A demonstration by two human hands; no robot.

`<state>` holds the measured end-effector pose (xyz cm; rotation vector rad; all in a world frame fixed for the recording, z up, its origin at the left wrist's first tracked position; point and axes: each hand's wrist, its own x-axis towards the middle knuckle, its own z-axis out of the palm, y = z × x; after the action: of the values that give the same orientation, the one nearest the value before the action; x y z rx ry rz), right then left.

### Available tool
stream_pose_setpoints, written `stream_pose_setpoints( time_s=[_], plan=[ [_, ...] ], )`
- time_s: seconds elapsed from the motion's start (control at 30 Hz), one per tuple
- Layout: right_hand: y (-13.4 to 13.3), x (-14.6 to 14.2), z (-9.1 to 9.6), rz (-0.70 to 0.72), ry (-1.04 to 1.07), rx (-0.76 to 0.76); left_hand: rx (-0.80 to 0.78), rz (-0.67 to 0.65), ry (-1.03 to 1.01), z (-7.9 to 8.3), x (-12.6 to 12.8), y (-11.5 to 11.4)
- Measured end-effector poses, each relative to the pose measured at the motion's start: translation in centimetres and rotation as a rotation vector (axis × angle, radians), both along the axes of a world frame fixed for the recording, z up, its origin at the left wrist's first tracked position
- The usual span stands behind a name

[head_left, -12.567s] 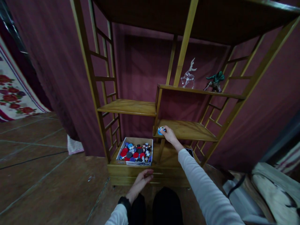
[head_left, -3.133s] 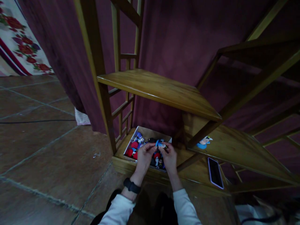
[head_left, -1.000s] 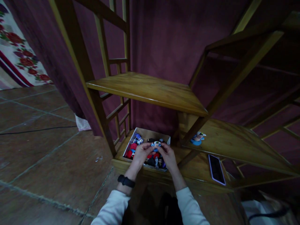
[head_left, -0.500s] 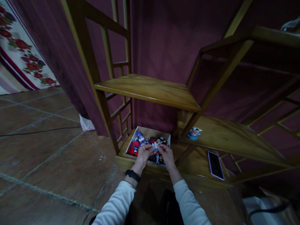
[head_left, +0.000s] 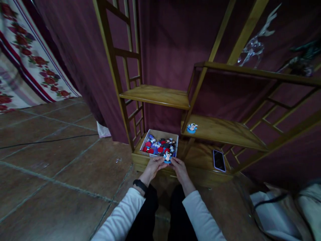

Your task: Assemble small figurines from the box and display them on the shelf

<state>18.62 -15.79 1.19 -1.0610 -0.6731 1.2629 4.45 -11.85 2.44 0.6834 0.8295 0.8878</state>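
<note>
Both my hands meet in front of a white box [head_left: 150,137] full of small red, blue and black figurines on the bottom board of a wooden shelf unit [head_left: 155,95]. My left hand [head_left: 153,167] and my right hand [head_left: 180,169] pinch together a small figurine on a blue round base [head_left: 167,157], held just at the box's near edge. A second figurine on a blue base [head_left: 192,128] stands on the low right shelf [head_left: 225,132], at its left end.
A phone [head_left: 219,160] lies on the bottom board right of the box. A clear glass deer [head_left: 254,43] and a dark green figure [head_left: 301,62] stand on the upper right shelf. Dark red curtain behind, tiled floor to the left, bags [head_left: 281,211] at lower right.
My hands have drawn the small figurine back from over the box toward me. My head has pulled back and tilted up, so more of the shelf unit shows.
</note>
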Motion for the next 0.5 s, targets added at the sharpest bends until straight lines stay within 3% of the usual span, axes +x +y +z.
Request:
stream_pose_setpoints(
  time_s=[0.23,0.5],
  plan=[
    [-5.2,-0.4,-0.5,0.057,-0.018,0.014,-0.054,-0.045,-0.072,-0.8,-0.7,-5.2],
    [-6.5,-0.4,0.0,0.068,-0.059,0.033,0.030,-0.011,-0.035,-0.5,-0.4,-6.9]
  ],
)
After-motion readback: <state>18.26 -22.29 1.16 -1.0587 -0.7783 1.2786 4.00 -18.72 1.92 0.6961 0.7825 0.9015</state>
